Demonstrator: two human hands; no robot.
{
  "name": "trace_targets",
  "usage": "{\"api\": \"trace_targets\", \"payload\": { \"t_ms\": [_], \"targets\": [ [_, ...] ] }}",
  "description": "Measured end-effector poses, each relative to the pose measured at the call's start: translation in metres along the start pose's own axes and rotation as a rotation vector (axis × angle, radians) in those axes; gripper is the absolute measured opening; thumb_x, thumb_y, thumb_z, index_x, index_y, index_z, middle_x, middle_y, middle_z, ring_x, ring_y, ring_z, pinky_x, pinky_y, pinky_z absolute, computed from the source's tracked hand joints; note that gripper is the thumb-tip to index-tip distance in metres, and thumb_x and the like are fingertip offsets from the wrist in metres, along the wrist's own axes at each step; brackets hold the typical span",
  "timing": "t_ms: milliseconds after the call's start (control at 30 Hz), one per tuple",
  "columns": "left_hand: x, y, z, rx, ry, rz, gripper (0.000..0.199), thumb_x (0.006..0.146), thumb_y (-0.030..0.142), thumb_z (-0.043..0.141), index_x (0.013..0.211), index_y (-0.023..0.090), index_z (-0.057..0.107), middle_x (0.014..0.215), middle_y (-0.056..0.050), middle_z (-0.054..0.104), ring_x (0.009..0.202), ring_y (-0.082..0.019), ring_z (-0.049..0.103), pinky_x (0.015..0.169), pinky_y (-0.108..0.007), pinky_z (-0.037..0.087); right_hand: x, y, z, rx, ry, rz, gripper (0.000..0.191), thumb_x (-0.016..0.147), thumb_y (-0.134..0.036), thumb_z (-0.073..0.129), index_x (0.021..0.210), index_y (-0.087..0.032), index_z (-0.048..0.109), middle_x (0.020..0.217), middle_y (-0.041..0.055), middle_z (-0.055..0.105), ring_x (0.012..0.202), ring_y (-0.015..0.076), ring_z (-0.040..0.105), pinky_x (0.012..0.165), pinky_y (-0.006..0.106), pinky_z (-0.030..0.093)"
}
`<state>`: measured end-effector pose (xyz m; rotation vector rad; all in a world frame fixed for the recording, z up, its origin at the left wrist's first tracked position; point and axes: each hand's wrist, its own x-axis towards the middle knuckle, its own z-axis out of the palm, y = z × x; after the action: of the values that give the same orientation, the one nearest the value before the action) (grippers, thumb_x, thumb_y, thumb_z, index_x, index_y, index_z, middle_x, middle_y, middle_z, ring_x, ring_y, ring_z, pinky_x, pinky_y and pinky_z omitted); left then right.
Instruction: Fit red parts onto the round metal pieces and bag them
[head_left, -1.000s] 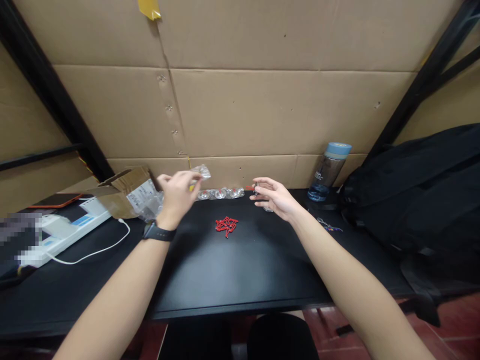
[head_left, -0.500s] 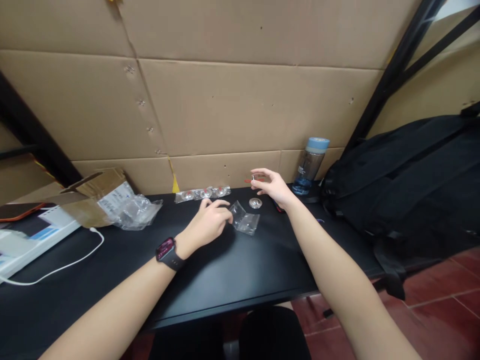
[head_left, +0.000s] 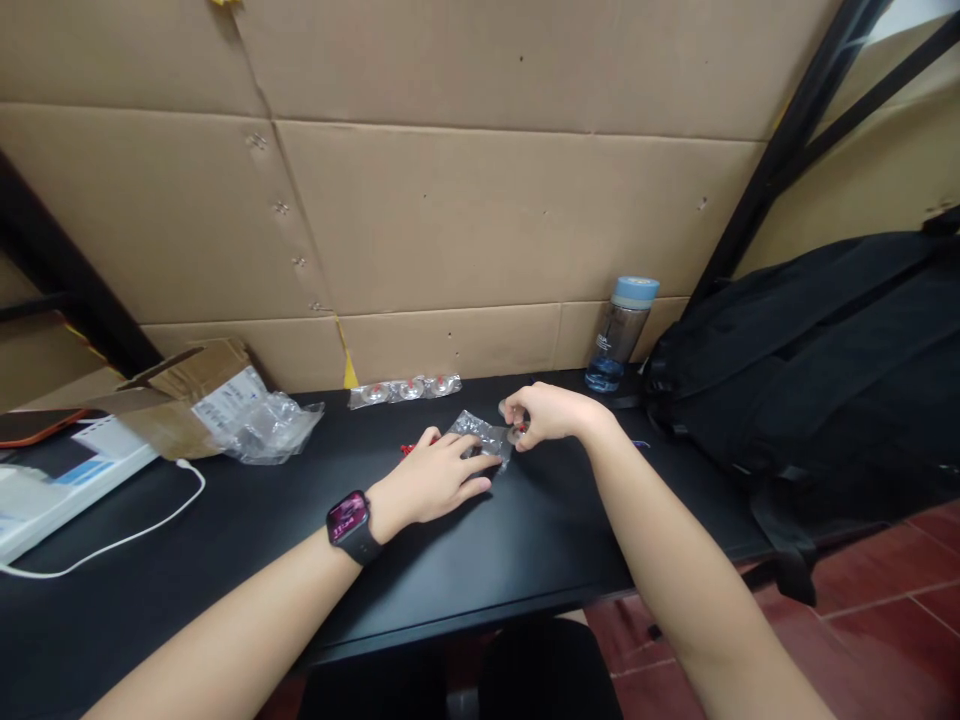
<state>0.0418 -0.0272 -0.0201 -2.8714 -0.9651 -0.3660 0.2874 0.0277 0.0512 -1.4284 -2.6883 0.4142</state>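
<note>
My left hand lies with its fingers spread over a clear plastic bag on the black desk. A small red item peeks out beside that hand; its kind is mostly hidden. Right of the bag, my right hand has thumb and fingers closed round a small clear round disc with some red at it, close to the bag's edge. The fingers cover part of the disc. Farther back lies a strip of small clear packets, each holding a clear disc with a red middle.
A water bottle with a blue lid stands at the back right, beside a black backpack. On the left are an open cardboard box, crumpled clear plastic and a white cable. A cardboard wall closes the back.
My right hand has come down and nearer and now grips the clear disc that lay on the desk. My left hand has moved nearer, its fingers spreading over the bag; red shows beside it.
</note>
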Motion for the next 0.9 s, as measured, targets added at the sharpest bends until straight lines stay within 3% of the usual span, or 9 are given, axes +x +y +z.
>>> {"api": "trace_targets", "payload": {
  "t_ms": [233, 433, 633, 900],
  "targets": [
    [0.001, -0.002, 0.004, -0.029, -0.011, 0.012, 0.041, 0.104, 0.051, 0.038, 0.139, 0.042, 0.055, 0.137, -0.009, 0.056, 0.118, -0.027, 0.056, 0.096, -0.043, 0.033, 0.009, -0.014, 0.012, -0.121, -0.100, 0.113, 0.029, 0.053, -0.031, 0.090, 0.072, -0.021, 0.071, 0.067, 0.0011, 0.069, 0.059, 0.0181, 0.061, 0.054, 0.026, 0.038],
    [0.000, -0.002, 0.003, -0.040, -0.015, 0.025, 0.039, 0.104, 0.049, 0.039, 0.138, 0.043, 0.057, 0.141, -0.009, 0.055, 0.122, -0.028, 0.053, 0.096, -0.044, 0.033, 0.016, -0.016, 0.019, -0.121, -0.108, 0.065, 0.031, 0.056, -0.034, 0.089, 0.077, -0.019, 0.072, 0.078, 0.0047, 0.072, 0.069, 0.0196, 0.064, 0.057, 0.026, 0.039],
    [-0.001, -0.003, 0.003, -0.071, -0.019, 0.028, 0.039, 0.103, 0.049, 0.042, 0.139, 0.044, 0.055, 0.143, -0.009, 0.054, 0.122, -0.028, 0.054, 0.098, -0.045, 0.032, 0.014, -0.004, 0.020, -0.061, -0.131, 0.057, 0.037, 0.055, -0.025, 0.089, 0.089, -0.021, 0.075, 0.090, 0.0030, 0.073, 0.073, 0.0189, 0.065, 0.057, 0.024, 0.041],
    [-0.001, -0.004, 0.004, -0.088, 0.016, 0.030, 0.037, 0.102, 0.049, 0.044, 0.134, 0.042, 0.061, 0.148, -0.006, 0.050, 0.125, -0.028, 0.052, 0.097, -0.043, 0.034, 0.027, -0.007, 0.031, 0.016, -0.035, -0.106, 0.023, 0.063, -0.020, 0.085, 0.081, -0.020, 0.071, 0.078, -0.0010, 0.071, 0.070, 0.0153, 0.063, 0.061, 0.023, 0.040]
  ]
}}
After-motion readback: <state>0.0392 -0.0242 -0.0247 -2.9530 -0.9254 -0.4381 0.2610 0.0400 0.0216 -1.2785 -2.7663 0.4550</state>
